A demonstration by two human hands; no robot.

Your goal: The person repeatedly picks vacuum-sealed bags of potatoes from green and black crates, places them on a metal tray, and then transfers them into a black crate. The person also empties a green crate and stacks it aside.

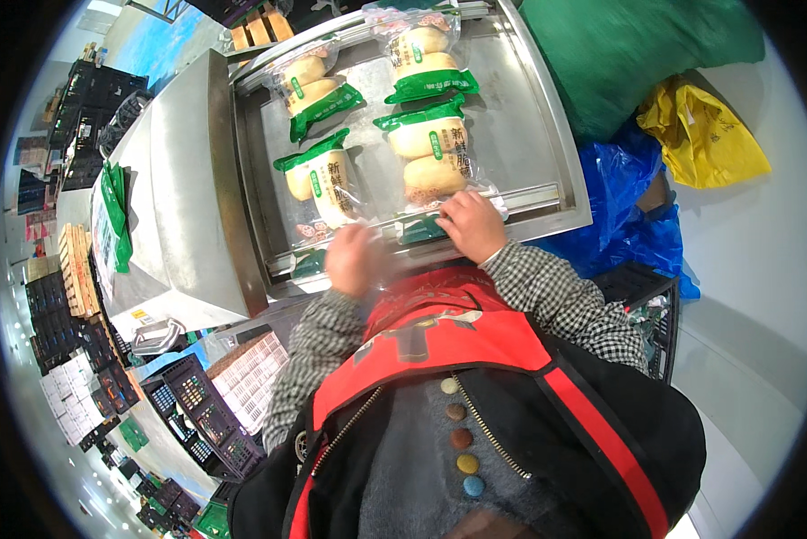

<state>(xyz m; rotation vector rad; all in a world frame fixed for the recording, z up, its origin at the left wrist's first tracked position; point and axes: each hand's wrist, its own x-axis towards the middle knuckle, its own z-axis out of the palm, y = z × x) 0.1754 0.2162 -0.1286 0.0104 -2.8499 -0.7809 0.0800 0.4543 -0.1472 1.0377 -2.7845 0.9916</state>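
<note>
Before me is the shallow metal chamber (511, 128) of what looks like a vacuum packing machine. Several clear plastic bags with green ends hold pale lotus root sections, laid in two columns. My right hand (474, 226) rests by the metal bar at the near edge, its bent fingers touching the end of the near right bag (433, 158). Motion blurs my left hand (353, 259), which is over the near rim beside the end of the near left bag (322, 185). Whether either hand grips film is hidden. Farther back lie the far left bag (309, 87) and far right bag (427, 60).
Left of the chamber stands a domed metal lid (181, 175) with a handle (157, 337) and flat green bags (113, 215) on it. Below are black crates (201, 418). A green sack (632, 54), blue plastic (619, 195) and a yellow bag (706, 135) are at right.
</note>
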